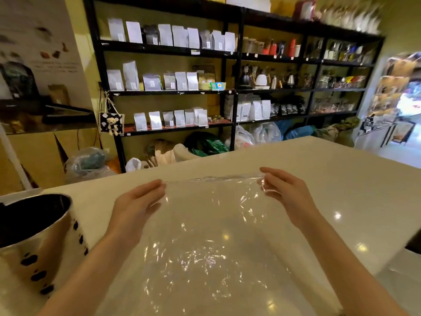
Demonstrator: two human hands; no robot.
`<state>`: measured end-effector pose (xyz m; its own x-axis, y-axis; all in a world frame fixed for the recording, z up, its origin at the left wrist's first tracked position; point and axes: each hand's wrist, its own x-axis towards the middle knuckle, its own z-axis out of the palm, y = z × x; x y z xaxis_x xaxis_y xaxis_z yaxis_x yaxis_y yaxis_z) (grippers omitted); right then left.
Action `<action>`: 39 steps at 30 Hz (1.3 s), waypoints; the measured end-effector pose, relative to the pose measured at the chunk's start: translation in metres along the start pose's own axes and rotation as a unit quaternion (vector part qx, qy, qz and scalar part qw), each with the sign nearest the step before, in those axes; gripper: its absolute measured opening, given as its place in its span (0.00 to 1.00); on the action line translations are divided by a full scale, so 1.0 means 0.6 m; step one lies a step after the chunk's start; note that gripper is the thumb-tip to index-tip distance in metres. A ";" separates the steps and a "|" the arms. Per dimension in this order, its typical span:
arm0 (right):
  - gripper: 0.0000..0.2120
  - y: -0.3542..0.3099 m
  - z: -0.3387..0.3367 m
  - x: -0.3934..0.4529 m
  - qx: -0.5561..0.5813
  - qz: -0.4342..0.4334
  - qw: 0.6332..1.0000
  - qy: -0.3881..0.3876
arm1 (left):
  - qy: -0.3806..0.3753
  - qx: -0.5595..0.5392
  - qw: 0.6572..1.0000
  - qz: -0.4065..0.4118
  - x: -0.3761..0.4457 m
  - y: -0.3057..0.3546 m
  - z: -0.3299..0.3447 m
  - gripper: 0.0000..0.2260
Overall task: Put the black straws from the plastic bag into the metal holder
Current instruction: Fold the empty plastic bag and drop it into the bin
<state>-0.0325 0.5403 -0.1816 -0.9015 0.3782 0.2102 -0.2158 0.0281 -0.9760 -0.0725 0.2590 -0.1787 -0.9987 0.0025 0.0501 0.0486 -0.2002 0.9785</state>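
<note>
Clear plastic bag (pixel 211 236) lies flat at frame centre on the white worktop (pixel 319 174), looks empty. Left hand (pixel 139 201) & right hand (pixel 284 190) each pinch a far corner, fingers closed on the film. Metal holder (pixel 43 238) at lower left w/ dark contents, beside left forearm.

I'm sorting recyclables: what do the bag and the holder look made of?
Plastic bag: thin clear film, likely plastic; see-through, crinkled, glinting. Metal holder: seemingly polished steel; mirror-like wall with punched holes. Left hand and right hand pinch the bag's far corners.
</note>
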 end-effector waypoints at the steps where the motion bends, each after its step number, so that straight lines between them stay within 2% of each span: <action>1: 0.10 -0.014 -0.006 0.002 0.000 -0.015 1.000 -0.008 | -0.018 0.005 1.000 0.015 0.000 0.014 0.004 0.12; 5: 0.11 -0.060 -0.024 0.003 -0.004 -0.058 0.997 -0.041 | -0.062 0.103 0.991 0.059 0.006 0.053 0.014 0.19; 8: 0.17 -0.078 -0.033 -0.004 -0.106 -0.072 0.990 -0.065 | -0.040 0.170 0.980 0.099 0.010 0.066 0.015 0.18; 11: 0.11 -0.083 -0.034 -0.002 -0.228 -0.103 0.967 -0.041 | -0.005 0.258 0.953 0.156 0.010 0.071 0.019 0.15; 14: 0.05 -0.078 -0.037 0.009 -0.378 -0.169 0.910 0.017 | 0.043 0.370 0.894 0.247 0.010 0.071 0.022 0.10; 16: 0.05 -0.078 -0.035 0.010 -0.492 -0.217 0.843 0.032 | 0.057 0.400 0.869 0.287 0.010 0.070 0.025 0.07; 18: 0.09 -0.083 -0.019 0.000 -0.560 -0.249 0.790 -0.006 | 0.035 0.401 0.863 0.307 0.007 0.072 0.031 0.05; 19: 0.11 -0.087 -0.005 -0.007 -0.559 -0.254 0.788 -0.040 | 0.013 0.392 0.864 0.316 0.004 0.074 0.037 0.05; 21: 0.10 -0.090 0.026 -0.019 -0.499 -0.252 0.822 -0.107 | -0.016 0.362 0.868 0.339 0.000 0.077 0.046 0.06; 22: 0.07 -0.093 0.040 -0.023 -0.459 -0.242 0.846 -0.126 | -0.004 0.348 0.868 0.355 -0.001 0.078 0.049 0.08; 24: 0.04 -0.101 0.051 -0.024 -0.361 -0.212 0.899 -0.128 | 0.055 0.341 0.859 0.378 0.000 0.079 0.050 0.24; 25: 0.04 -0.107 0.050 -0.024 -0.299 -0.193 0.927 -0.117 | 0.080 0.322 0.872 0.359 0.000 0.078 0.049 0.34; 26: 0.04 -0.112 0.046 -0.022 -0.231 -0.170 0.952 -0.104 | 0.087 0.287 0.901 0.313 -0.002 0.080 0.048 0.43; 28: 0.04 -0.117 0.036 -0.020 -0.100 -0.113 0.986 -0.075 | 0.052 0.198 0.960 0.190 0.000 0.078 0.043 0.53; 29: 0.04 -0.115 0.033 -0.018 -0.049 -0.078 0.994 -0.063 | 0.013 0.171 0.977 0.126 0.004 0.076 0.040 0.55; 31: 0.03 -0.103 0.033 -0.016 0.018 -0.004 0.999 -0.050 | -0.105 0.109 0.988 0.020 0.010 0.071 0.033 0.60; 32: 0.03 -0.094 0.036 -0.016 0.042 0.029 0.998 -0.046 | -0.165 0.070 0.984 -0.019 0.013 0.067 0.032 0.59; 34: 0.03 -0.075 0.040 -0.017 0.078 0.079 0.993 -0.038 | -0.228 0.036 0.972 -0.051 0.015 0.057 0.034 0.43; 36: 0.03 -0.059 0.042 -0.021 0.096 0.106 0.989 -0.037 | -0.219 0.053 0.974 -0.035 0.013 0.050 0.039 0.26; 39: 0.03 -0.047 0.041 -0.025 0.109 0.128 0.985 -0.037 | -0.166 0.062 0.984 -0.013 0.017 0.041 0.039 0.21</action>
<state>-0.0223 0.5110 -0.1561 -0.9601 0.2782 -0.0290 -0.0468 -0.2618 -0.9640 -0.0811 0.2768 -0.1493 -0.9417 0.3295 0.0674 0.0451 -0.0748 0.9962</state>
